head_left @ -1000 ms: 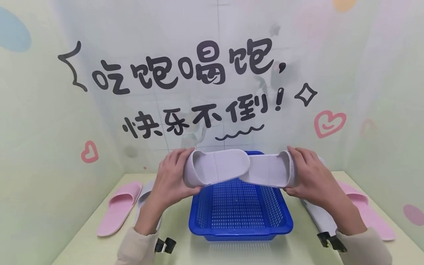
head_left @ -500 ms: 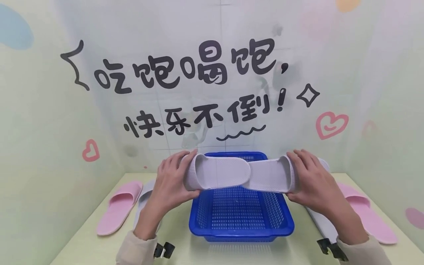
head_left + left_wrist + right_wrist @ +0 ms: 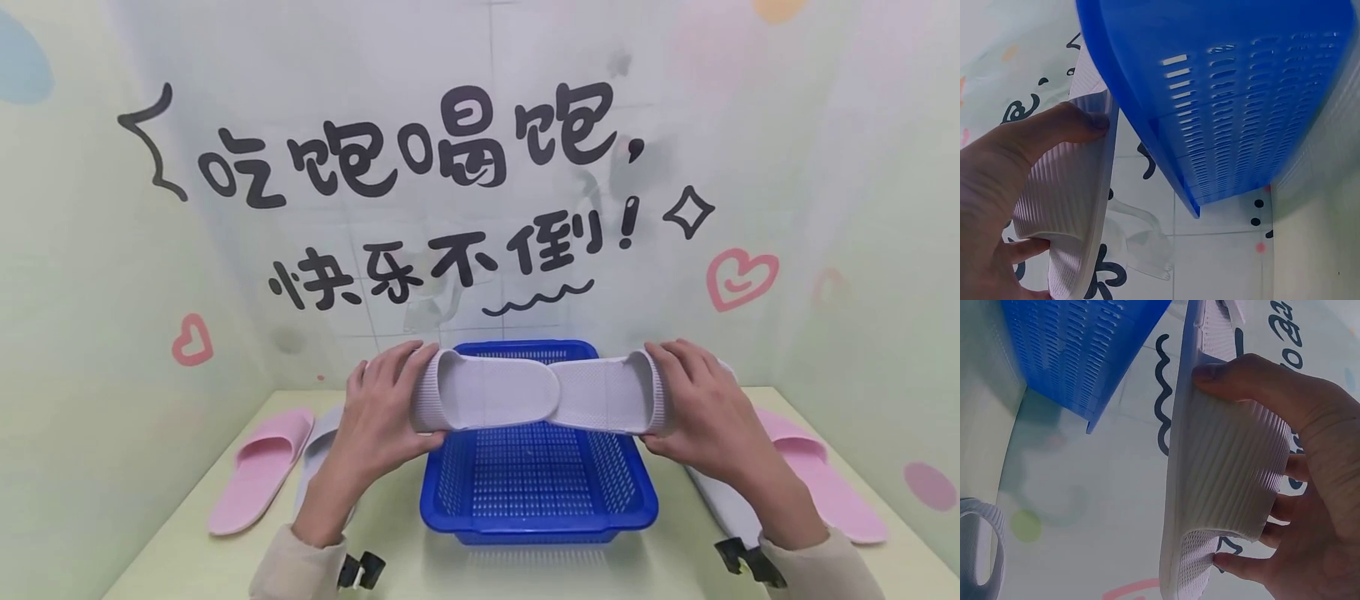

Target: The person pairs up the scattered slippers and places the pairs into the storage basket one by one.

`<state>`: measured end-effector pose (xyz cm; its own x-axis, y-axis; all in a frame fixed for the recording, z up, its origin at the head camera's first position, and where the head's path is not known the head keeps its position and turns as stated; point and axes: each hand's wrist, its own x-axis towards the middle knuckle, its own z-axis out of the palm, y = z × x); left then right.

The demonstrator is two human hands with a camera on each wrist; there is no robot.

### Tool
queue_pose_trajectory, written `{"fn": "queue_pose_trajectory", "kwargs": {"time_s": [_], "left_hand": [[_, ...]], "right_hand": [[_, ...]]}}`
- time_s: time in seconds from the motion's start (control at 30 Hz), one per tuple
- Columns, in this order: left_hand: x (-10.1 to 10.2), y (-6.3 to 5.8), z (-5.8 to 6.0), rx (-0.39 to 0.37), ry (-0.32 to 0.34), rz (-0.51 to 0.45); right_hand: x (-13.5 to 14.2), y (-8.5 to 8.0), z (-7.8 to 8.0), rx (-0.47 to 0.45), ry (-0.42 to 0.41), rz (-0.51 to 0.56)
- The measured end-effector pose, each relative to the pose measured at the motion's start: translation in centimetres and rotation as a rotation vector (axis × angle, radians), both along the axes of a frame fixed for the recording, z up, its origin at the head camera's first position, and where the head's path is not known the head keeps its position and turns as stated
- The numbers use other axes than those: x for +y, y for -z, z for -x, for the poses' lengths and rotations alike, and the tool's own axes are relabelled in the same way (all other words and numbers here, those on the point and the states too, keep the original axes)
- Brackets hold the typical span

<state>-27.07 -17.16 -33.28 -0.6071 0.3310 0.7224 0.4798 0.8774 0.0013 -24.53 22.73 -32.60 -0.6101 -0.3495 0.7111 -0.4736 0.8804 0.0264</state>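
Two pale lavender-grey slippers are held up over the blue basket (image 3: 538,525), their heel ends overlapping in the middle. My left hand (image 3: 378,417) grips the left slipper (image 3: 491,390) round its ribbed strap, thumb at the sole's lower edge. The right slipper (image 3: 596,393) is gripped the same way by my right hand (image 3: 701,408). In the left wrist view my thumb presses the edge of the ribbed strap (image 3: 1063,187). The right wrist view shows the other ribbed strap (image 3: 1235,462) between thumb and fingers. No contact between slippers and basket can be made out.
At the left of the table lie a pink slipper (image 3: 261,473) and a grey slipper (image 3: 318,450), partly behind my arm. On the right are another pink slipper (image 3: 828,483) and a pale slipper (image 3: 723,500), partly hidden. A printed wall sheet (image 3: 480,50) stands behind the basket.
Both held slippers have come down slightly, and the left one has turned from a slight tilt to nearly level. Both hands keep their grip. The head view has shifted a little.
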Motion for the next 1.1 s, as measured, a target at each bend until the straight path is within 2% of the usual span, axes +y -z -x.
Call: {"fn": "queue_pose_trajectory", "kwargs": {"time_s": [0.4,1.1], "left_hand": [[0.48,-0.67,-0.79,-0.024,-0.034,0.019],[0.3,-0.69,-0.82,-0.024,-0.049,0.043]], "right_hand": [[-0.13,-0.3,-0.13,0.015,-0.006,0.004],[-0.71,0.1,-0.01,0.029,0.016,-0.019]]}}
